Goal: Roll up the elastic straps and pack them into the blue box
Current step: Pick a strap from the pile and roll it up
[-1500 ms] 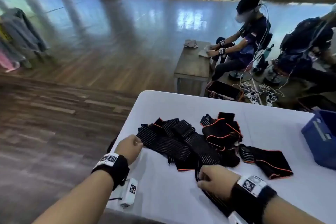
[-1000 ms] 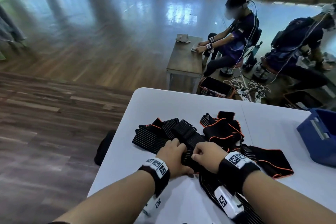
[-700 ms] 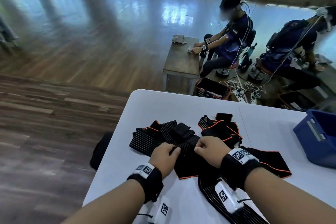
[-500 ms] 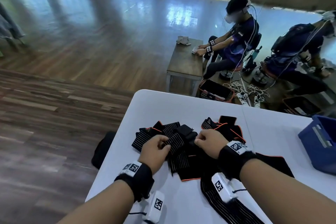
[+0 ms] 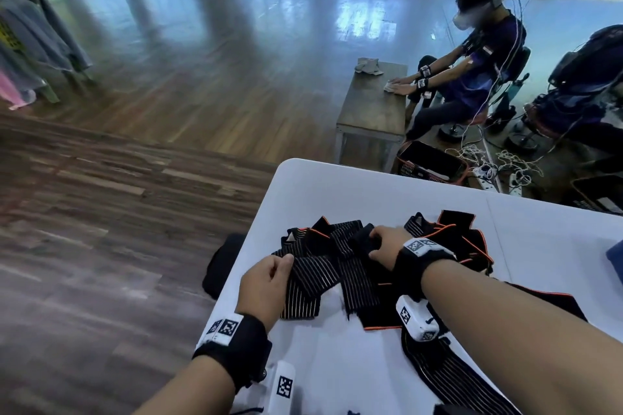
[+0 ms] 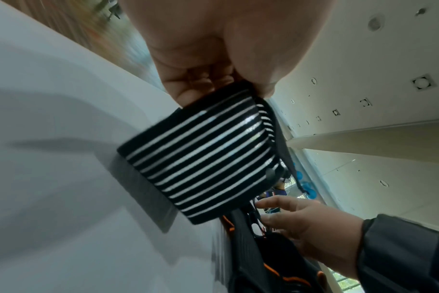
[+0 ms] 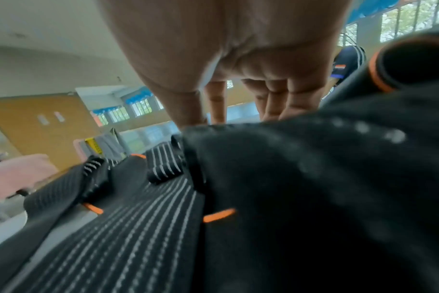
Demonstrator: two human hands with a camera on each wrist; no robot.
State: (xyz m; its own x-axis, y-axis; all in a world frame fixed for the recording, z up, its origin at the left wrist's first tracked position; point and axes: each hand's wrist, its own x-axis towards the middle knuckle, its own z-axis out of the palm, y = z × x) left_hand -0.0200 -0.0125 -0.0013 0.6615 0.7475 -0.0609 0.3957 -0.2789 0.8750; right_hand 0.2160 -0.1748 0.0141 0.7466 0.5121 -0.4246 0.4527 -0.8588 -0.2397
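Observation:
A heap of black elastic straps [image 5: 354, 276] with white stripes and orange trim lies on the white table [image 5: 337, 192]. My left hand [image 5: 286, 261] pinches one end of a striped strap [image 5: 303, 280], which the left wrist view shows as a folded striped strap [image 6: 201, 158] hanging from my left hand [image 6: 213, 87] just above the tabletop. My right hand [image 5: 372, 241] is further into the heap, thumb and forefinger on a plain black strap end [image 5: 362, 239]. In the right wrist view, my right hand [image 7: 213, 119] meets black fabric [image 7: 313, 178]. Only a corner of the blue box [image 5: 616, 254] shows, at the right edge.
A dark stool-like object [image 5: 219, 266] stands by the table's left edge. Beyond the table are a low wooden table [image 5: 371, 104] with a seated person [image 5: 478, 61], floor baskets [image 5: 431, 162] and cables. More straps [image 5: 455, 374] run under my right forearm.
My hands have moved apart. The left hand has drawn the striped strap out to the left, and the right hand has shifted further into the heap. The blue box has slid almost out of view.

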